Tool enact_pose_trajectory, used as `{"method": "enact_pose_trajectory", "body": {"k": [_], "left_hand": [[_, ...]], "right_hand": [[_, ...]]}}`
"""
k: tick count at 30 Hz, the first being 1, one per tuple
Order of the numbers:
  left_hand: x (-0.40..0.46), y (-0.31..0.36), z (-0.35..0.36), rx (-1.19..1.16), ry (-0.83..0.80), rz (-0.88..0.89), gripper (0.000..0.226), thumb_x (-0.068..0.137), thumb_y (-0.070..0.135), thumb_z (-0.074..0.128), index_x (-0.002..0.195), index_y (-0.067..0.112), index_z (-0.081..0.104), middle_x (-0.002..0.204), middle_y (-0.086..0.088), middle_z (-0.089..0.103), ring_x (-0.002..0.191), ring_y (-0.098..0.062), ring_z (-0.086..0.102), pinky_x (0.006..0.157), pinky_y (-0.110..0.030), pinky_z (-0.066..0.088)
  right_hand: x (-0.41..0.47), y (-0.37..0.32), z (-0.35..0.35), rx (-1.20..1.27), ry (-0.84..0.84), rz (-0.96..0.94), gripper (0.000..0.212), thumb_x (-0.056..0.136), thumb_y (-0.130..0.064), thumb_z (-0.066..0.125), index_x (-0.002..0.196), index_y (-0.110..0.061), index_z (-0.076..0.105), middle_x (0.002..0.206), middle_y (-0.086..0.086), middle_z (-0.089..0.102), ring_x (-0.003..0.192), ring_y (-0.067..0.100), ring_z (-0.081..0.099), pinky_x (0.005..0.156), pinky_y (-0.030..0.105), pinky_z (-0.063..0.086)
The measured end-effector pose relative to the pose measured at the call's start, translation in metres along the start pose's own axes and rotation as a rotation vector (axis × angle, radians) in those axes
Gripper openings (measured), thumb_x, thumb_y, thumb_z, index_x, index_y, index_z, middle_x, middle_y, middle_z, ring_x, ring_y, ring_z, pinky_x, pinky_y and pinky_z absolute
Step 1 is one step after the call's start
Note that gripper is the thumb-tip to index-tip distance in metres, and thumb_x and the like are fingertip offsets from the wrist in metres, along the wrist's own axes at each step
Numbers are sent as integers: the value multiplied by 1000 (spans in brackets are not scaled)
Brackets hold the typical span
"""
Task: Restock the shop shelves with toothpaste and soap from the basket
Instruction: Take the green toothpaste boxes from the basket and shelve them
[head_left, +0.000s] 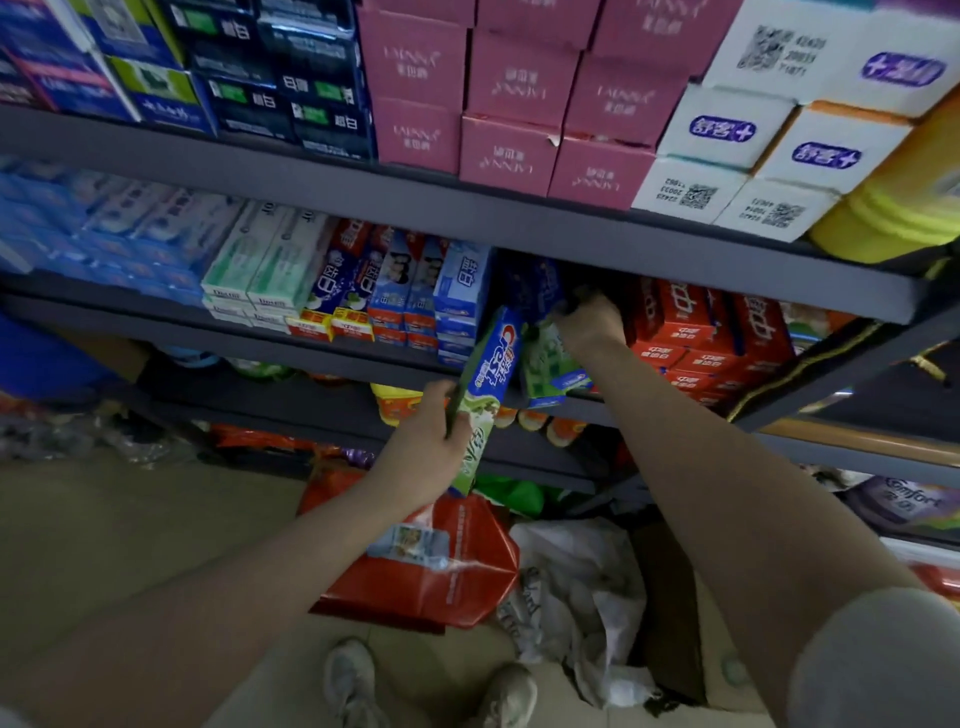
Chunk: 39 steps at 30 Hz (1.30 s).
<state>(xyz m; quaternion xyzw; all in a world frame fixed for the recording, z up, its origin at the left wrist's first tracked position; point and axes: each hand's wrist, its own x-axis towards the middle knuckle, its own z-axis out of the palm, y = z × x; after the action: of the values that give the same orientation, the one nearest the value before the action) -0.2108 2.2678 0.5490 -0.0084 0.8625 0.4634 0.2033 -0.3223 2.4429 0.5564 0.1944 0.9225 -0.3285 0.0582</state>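
Head cam: L hand (426, 447) grips a green/blue Crest toothpaste box (485, 384), held tilted in front of the mid shelf (675, 249), not on it. R hand (589, 322) reaches into the shelf gap, fingers curled on a blue/green box (540, 312) betw. the blue boxes (460, 291) and red boxes (691, 332). Red bag (447, 566) and white bag (576, 587) on floor by the shoes (353, 680). Basket not identifiable.

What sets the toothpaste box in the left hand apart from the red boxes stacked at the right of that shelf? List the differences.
The green and blue toothpaste box is tilted on end and held in the air by the left hand; the red boxes lie flat in a stack on the middle shelf. The held box shows a Crest logo; the red boxes show Chinese characters. Both are long cartons.
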Motion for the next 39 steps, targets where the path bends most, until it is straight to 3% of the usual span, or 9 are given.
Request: {"method": "enact_pose_trajectory", "body": {"k": [5,9,13,19,25,27,30,34,39], "left_hand": [[2,8,20,-219,103,-30,33,98,24,34,130,16,33,70,0,53,55,-16,48,50,-25,36],[-4,13,23,-348,133,-42,34,98,27,35,131,20,33,77,5,55,63,-14,52,58,-30,40],[3,33,16,-386,119,-40,20,99,28,32,119,28,34,79,10,48,67,-7,46,56,-19,38],[43,45,28,-378,-55,-94,35,98,21,38,132,12,38,120,-7,51,109,-24,49,92,-33,38],[56,41,48,-417,-23,-210,25,95,23,48,116,11,42,98,-3,51,74,-15,53,58,-23,46],[57,40,53,-542,-93,-369,36,89,35,56,113,8,52,95,-7,55,80,-19,56,67,-26,49],[59,44,54,-811,-217,-473,22,85,31,63,96,13,57,93,-8,61,89,-20,59,91,-36,48],[65,38,55,-824,-188,-481,12,84,23,64,90,14,58,89,-6,62,83,-18,60,95,-38,47],[66,15,34,-825,-8,-462,29,85,27,62,107,10,56,86,-5,63,75,-17,61,61,-31,50]], "right_hand": [[-27,17,-8,76,-92,-43,58,89,-18,57,138,-4,29,130,21,52,118,35,50,89,30,42],[-58,23,-8,172,94,-82,44,91,-9,50,132,-3,35,123,21,53,109,34,54,76,27,39],[-91,30,-1,393,205,-42,25,94,-13,48,118,-7,50,114,12,59,91,24,57,66,25,39],[-116,51,-23,769,246,108,13,94,-16,50,106,-18,54,91,-10,57,82,9,56,60,15,43],[-120,63,-35,750,259,32,14,94,-10,46,104,-17,54,90,-10,56,82,5,52,60,8,42],[-122,64,-32,706,249,-5,13,95,-12,46,103,-18,54,91,-9,56,79,1,52,61,8,42],[-122,64,-30,692,243,-24,13,95,-13,46,102,-21,53,93,-9,57,81,1,53,65,15,43],[-121,67,-27,694,229,-50,13,95,-15,46,105,-20,53,90,-5,58,72,5,52,59,14,43],[-117,65,-10,714,196,-23,15,96,-19,45,109,-17,52,88,-6,55,67,1,49,50,4,40]]}}
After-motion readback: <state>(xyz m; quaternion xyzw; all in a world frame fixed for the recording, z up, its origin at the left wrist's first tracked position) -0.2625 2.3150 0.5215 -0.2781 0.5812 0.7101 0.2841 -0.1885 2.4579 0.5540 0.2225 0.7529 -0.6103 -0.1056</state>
